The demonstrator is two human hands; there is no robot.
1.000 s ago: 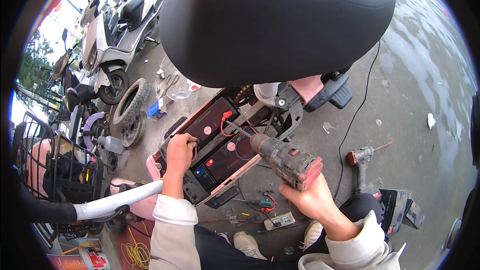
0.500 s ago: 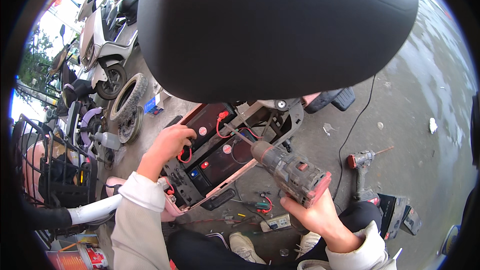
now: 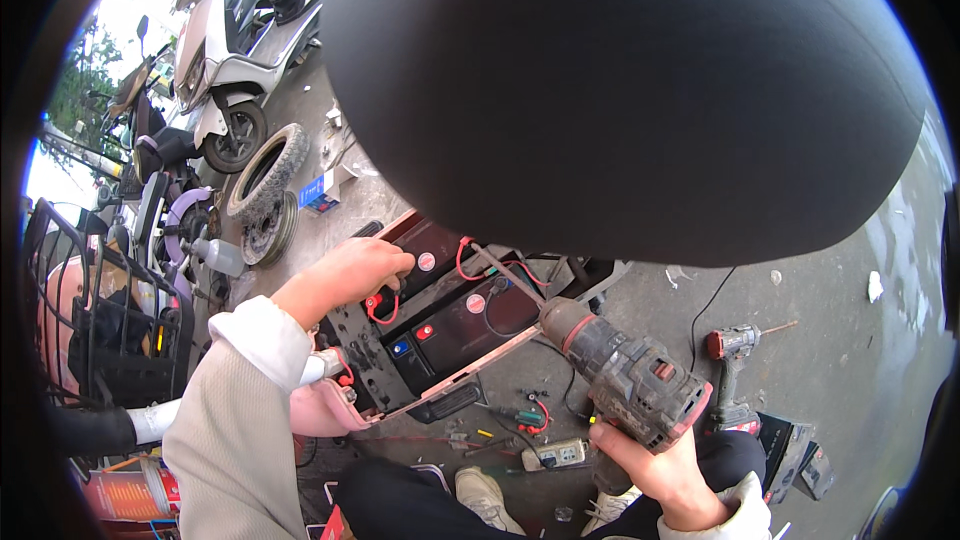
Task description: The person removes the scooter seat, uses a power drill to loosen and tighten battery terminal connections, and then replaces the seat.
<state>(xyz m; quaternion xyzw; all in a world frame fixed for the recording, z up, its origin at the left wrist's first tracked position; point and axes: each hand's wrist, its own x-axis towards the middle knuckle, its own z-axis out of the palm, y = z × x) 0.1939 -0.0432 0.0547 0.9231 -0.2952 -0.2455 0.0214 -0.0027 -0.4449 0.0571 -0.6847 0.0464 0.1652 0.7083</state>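
My right hand (image 3: 655, 460) is wrapped around the grip of a worn cordless drill (image 3: 640, 380). Its long, thin bit points up and left, its tip close to a red cable end on the far black battery (image 3: 422, 245). My left hand (image 3: 355, 272) has its fingers curled down at the left end of that battery, over a red wire (image 3: 383, 315); what they pinch is hidden. A second black battery (image 3: 465, 320) lies alongside, with one red and one blue terminal. Both sit inside the pink scooter frame (image 3: 480, 365), under a large black seat (image 3: 640, 90).
Another drill (image 3: 735, 360) lies on the ground at right, near a thin black cable. A power strip (image 3: 555, 455) and a green-handled tool (image 3: 530, 420) lie before my feet. A tyre (image 3: 268, 172), a wheel rim (image 3: 270, 230) and parked scooters (image 3: 225, 90) are at left.
The view has shifted, so the seat now sits lower and further right. The drill has moved slightly right and down in the picture, its tip still near the red cable end.
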